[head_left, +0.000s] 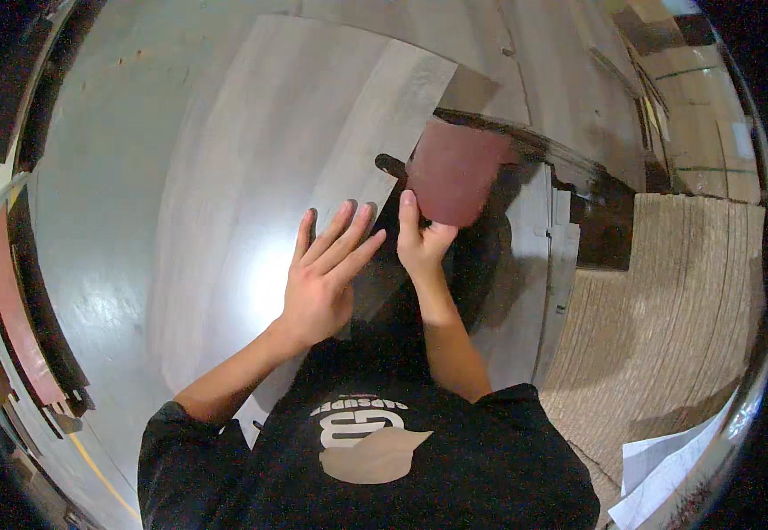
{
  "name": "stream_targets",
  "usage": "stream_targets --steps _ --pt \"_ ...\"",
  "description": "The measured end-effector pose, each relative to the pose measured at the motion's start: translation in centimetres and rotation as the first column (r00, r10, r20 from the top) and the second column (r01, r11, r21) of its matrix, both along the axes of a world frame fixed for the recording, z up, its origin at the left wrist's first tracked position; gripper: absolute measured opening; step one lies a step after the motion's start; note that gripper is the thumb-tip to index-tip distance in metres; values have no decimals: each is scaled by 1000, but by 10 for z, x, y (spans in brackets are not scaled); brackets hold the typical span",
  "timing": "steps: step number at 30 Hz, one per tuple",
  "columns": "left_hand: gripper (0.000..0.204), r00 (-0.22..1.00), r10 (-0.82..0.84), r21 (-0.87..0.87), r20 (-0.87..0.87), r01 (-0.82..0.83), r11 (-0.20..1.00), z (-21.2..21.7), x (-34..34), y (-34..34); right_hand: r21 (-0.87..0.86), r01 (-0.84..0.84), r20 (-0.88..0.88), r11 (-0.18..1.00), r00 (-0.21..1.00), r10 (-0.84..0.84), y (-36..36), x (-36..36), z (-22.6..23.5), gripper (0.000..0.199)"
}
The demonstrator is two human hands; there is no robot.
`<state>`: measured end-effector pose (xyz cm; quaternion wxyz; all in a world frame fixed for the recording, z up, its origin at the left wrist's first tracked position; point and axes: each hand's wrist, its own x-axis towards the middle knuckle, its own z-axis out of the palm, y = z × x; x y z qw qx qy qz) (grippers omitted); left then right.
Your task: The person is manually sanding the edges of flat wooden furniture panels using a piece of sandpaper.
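A large light-grey board with wood grain (251,168) fills the middle, its right edge running up and away from me. Over its near right part my left hand (317,287) is spread flat with the fingers apart; I cannot tell whether the fingertips press on it. My right hand (423,238) grips the near edge of a small flat reddish-brown sheet (456,172), thumb on top and the other fingers hidden beneath. That sheet sits just beyond the board's right edge. A dark slot-like mark (390,165) shows at the board's edge beside it.
More grey wood-grain boards (569,97) lie at the far right. Nearer on the right is a beige stack of ribbed sheets (666,291), with white papers (675,468) at its front. Reddish strips (17,309) lie at the far left beside the grey-green floor (92,230).
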<state>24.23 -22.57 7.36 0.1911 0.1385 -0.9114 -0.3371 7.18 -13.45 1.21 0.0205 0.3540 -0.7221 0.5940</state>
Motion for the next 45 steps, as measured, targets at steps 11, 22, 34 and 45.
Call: stream_targets --steps 11,22,34,45 --pt "70 997 -62 -22 35 63 998 -1 -3 -4 18 -274 152 962 951 268 4 -21 9 22" --pt "57 991 -123 -10 56 124 992 -18 -3 -5 343 -500 126 795 864 488 1 -56 38 35" --pt "55 987 -133 -13 92 135 991 -17 0 -4 542 -657 413 524 751 515 11 -90 45 34" --pt "49 999 -39 16 8 39 999 -7 -3 -21 734 -484 120 477 784 609 98 -126 6 28"
